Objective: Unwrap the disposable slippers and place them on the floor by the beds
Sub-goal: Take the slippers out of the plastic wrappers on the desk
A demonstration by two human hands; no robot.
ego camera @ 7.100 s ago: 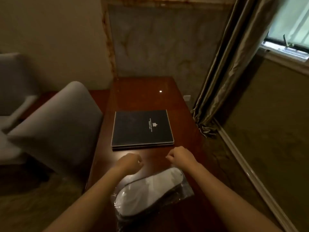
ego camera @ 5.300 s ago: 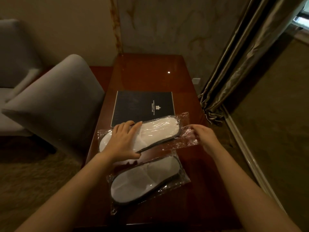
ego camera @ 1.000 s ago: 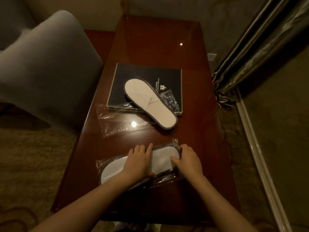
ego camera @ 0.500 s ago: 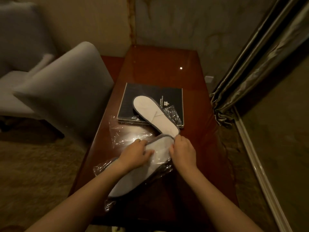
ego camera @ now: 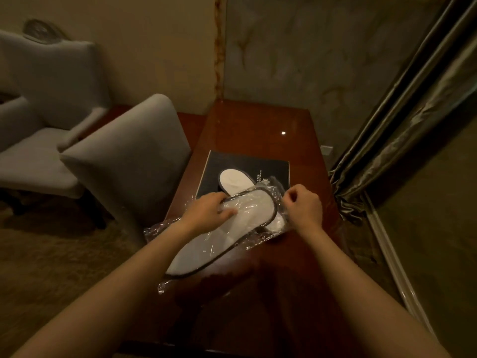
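Observation:
A white slipper pair with dark trim (ego camera: 232, 228), still in its clear plastic wrapper (ego camera: 260, 240), is lifted and tilted above the dark wooden table (ego camera: 258, 120). My left hand (ego camera: 206, 211) grips its upper middle through the plastic. My right hand (ego camera: 303, 206) pinches the wrapper's open end at the slipper's far tip. An unwrapped white slipper pair (ego camera: 235, 182) lies behind on a black folder (ego camera: 273, 166), partly hidden by the held one.
A grey upholstered chair (ego camera: 124, 161) stands against the table's left side, with a second grey armchair (ego camera: 44, 104) farther left. Heavy curtains (ego camera: 402, 125) hang at the right above a white baseboard (ego camera: 395, 264). Carpet covers the floor.
The wrapped slippers rose off the table and tilted, far end up. My right hand shifted from the slipper's tip to pinching the wrapper's end. The view tilted up.

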